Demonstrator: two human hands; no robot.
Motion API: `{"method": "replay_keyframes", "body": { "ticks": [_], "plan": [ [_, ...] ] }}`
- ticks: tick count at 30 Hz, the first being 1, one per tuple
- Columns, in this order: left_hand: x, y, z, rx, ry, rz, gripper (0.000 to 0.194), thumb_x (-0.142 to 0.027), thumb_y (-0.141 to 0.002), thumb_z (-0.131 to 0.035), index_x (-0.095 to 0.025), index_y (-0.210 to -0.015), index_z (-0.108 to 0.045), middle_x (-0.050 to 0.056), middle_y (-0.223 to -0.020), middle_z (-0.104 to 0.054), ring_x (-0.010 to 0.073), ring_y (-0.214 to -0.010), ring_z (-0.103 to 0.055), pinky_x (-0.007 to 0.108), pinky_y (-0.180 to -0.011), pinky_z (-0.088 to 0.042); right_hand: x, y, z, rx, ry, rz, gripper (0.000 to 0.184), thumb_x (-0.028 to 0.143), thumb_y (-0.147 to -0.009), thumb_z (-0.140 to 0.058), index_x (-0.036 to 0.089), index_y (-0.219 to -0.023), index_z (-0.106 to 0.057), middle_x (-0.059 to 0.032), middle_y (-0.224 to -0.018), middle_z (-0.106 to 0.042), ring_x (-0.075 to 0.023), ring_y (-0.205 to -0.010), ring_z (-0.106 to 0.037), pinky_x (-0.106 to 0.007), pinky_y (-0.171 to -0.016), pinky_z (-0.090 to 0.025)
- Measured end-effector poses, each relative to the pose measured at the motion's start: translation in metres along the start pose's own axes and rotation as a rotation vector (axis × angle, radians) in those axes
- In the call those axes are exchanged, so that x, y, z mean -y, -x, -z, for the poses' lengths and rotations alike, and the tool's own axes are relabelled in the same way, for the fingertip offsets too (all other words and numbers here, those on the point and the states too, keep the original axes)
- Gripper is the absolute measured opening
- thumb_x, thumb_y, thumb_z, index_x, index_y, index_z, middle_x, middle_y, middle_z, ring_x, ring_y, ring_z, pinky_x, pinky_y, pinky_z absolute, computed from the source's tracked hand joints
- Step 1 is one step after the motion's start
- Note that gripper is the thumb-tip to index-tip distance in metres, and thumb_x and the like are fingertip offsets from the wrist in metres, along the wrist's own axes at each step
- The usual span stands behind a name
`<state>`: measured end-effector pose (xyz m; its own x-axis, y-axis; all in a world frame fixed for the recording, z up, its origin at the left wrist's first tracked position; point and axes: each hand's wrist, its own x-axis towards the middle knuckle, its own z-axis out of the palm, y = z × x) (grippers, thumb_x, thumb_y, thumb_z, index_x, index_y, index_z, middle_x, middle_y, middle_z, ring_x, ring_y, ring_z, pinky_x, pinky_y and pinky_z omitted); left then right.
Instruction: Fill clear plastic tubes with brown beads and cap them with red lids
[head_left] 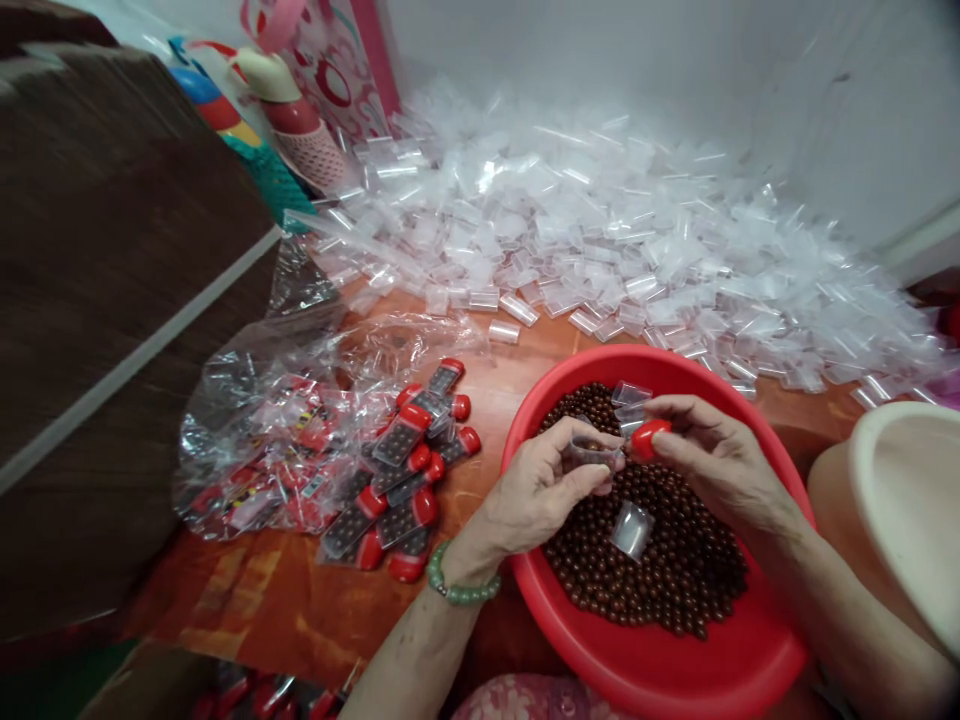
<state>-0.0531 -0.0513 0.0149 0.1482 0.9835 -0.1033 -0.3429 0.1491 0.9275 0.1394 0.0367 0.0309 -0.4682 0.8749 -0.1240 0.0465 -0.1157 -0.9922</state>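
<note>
My left hand (544, 490) is closed around a small clear plastic tube (592, 452) with brown beads in it, held over a red basin (645, 670). My right hand (712, 450) pinches a red cap (648, 437) right at the tube's open end. The basin holds a heap of small brown beads (667, 570), with two empty clear tubes (631, 528) lying on them. A green bead bracelet (459, 588) circles my left wrist.
Filled tubes with red caps (409, 475) lie left of the basin, some spilling from a clear plastic bag (277, 450). A big pile of empty clear tubes (600, 240) covers the floor behind. A dark wooden board (112, 280) stands left; a cream container (907, 500) sits right.
</note>
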Motion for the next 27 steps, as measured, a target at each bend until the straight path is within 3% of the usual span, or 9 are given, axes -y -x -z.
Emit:
{"method": "replay_keyframes", "body": {
  "ticks": [5,11,17,23,27],
  "plan": [
    [0.003,-0.001,0.0,0.008,-0.043,0.016,0.023,-0.027,-0.09,-0.062,-0.016,-0.109,-0.064,0.008,-0.101,-0.071,0.0186,-0.094,-0.068,0.031,-0.084,-0.055,0.01,-0.005,-0.019,-0.115,0.031,0.184,0.024,0.039,-0.085,-0.072,0.027,-0.106,-0.069,-0.0027,-0.094,-0.074,-0.0195,-0.087,-0.072,-0.038,-0.086,-0.058],
    [0.005,-0.002,0.002,0.016,-0.072,-0.021,0.024,-0.029,-0.088,-0.062,-0.016,-0.109,-0.066,0.007,-0.096,-0.07,0.0202,-0.092,-0.067,0.032,-0.084,-0.054,0.002,-0.001,-0.049,-0.148,0.132,0.293,0.013,0.033,-0.086,-0.071,0.025,-0.096,-0.068,-0.0012,-0.093,-0.068,-0.0151,-0.083,-0.067,-0.028,-0.075,-0.057],
    [0.005,-0.003,0.002,-0.003,-0.132,-0.051,0.027,-0.029,-0.088,-0.063,-0.016,-0.11,-0.068,0.006,-0.093,-0.072,0.0206,-0.089,-0.066,0.032,-0.081,-0.054,-0.002,0.002,-0.055,-0.206,0.257,0.405,0.01,0.032,-0.086,-0.071,0.024,-0.089,-0.065,-0.002,-0.089,-0.066,-0.0157,-0.081,-0.066,-0.028,-0.072,-0.057],
    [0.005,-0.004,0.003,0.031,-0.153,-0.06,0.034,-0.024,-0.09,-0.059,-0.018,-0.123,-0.063,0.007,-0.109,-0.07,0.0221,-0.104,-0.064,0.033,-0.089,-0.052,-0.01,-0.001,-0.061,-0.196,0.148,0.445,0.006,0.026,-0.085,-0.071,0.025,-0.088,-0.066,-0.0029,-0.091,-0.063,-0.0165,-0.084,-0.065,-0.032,-0.073,-0.059],
    [0.006,-0.005,0.005,0.013,-0.142,-0.023,0.024,-0.028,-0.091,-0.058,-0.016,-0.111,-0.065,0.006,-0.097,-0.069,0.0196,-0.091,-0.064,0.031,-0.082,-0.053,-0.006,-0.002,-0.056,-0.179,0.177,0.479,0.01,0.016,-0.084,-0.07,0.025,-0.088,-0.068,-0.002,-0.091,-0.063,-0.0148,-0.084,-0.064,-0.029,-0.073,-0.057]
  ]
}}
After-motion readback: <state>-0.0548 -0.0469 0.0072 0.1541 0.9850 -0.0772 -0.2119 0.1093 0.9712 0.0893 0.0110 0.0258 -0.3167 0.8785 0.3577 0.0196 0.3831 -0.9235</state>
